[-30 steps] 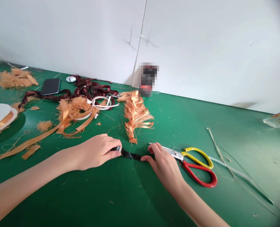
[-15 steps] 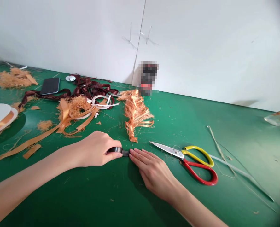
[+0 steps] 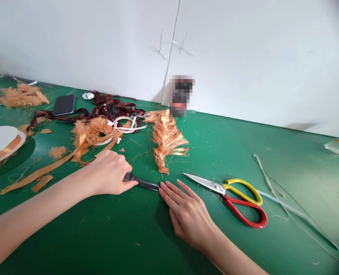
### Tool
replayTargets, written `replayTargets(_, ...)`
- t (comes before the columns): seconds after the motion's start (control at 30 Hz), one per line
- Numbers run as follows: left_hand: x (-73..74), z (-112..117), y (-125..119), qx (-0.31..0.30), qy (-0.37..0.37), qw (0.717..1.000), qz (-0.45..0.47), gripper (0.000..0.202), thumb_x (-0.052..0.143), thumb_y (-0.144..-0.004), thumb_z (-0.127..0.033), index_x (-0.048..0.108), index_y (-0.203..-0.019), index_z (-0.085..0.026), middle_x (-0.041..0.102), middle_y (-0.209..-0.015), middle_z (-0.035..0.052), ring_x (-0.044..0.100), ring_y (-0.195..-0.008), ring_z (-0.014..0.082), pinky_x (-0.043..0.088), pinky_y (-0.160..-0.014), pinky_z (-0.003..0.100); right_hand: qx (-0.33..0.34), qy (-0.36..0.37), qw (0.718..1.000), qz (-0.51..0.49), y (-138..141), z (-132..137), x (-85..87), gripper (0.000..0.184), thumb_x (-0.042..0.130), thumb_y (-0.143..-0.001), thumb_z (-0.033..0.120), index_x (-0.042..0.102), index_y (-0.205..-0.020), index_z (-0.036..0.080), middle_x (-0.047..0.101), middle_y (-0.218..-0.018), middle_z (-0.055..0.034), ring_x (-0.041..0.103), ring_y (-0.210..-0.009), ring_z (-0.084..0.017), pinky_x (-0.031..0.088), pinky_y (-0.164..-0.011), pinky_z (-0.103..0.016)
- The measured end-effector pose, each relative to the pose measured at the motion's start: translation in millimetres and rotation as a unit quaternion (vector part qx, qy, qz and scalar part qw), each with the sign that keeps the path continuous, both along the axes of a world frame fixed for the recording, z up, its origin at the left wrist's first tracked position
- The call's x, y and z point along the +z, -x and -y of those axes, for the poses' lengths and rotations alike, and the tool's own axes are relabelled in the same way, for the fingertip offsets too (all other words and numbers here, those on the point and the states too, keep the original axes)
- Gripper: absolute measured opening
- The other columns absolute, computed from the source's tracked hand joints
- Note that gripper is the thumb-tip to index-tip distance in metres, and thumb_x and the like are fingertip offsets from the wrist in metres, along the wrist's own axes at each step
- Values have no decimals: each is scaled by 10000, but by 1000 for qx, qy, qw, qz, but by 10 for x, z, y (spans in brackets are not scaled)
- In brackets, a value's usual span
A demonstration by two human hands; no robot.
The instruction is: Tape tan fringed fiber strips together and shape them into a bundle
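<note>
The left hand is clenched, thumb and curled fingers pinching one end of a black strip, which runs across to the right hand. That one grips nothing: it is spread flat on the green table, fingertips over the strip's other end, well out from the table's back edge. I'd worry about a hard tug on the left, since the strip could slip out from under those flat fingers. A careless sweep rightward might meet the point of the scissors lying just beside them. The orange fibres, near the strip, could snag if it swings.

From here I can't tell how much of the strip is tucked inside the left fist, or where it ends under the right. A dark object at the table's back edge is blurred into blocks.
</note>
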State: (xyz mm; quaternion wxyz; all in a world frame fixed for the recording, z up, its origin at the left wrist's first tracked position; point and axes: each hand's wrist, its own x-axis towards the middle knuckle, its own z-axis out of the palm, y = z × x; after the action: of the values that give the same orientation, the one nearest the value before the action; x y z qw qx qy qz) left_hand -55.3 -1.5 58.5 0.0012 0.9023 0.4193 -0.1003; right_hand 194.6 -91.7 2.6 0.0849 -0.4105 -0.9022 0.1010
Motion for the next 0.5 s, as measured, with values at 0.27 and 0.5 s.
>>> replayTargets(0.27, 133, -12, 27, 33, 112, 990, 74, 307, 497, -869, -505, 654, -808, -249, 651, -588, -7, 585, -571, 188, 264, -520, 259, -5, 11, 999, -36, -32, -22, 24, 472, 363, -909, 99, 499, -1357, 163, 470, -1441, -32, 451, -1327, -200, 352, -1127, -457)
replayTargets(0.5, 182, -28, 84, 35, 174, 975, 137, 233, 499, -872, -395, 711, -875, -299, 696, -689, -12, 612, -616, 170, 327, -562, 257, -231, -124, 960, -95, -715, 7, 114, 273, 467, -883, 181, 620, -1108, 186, 670, -1122, -112, 627, -1042, -238, 508, -907, -418)
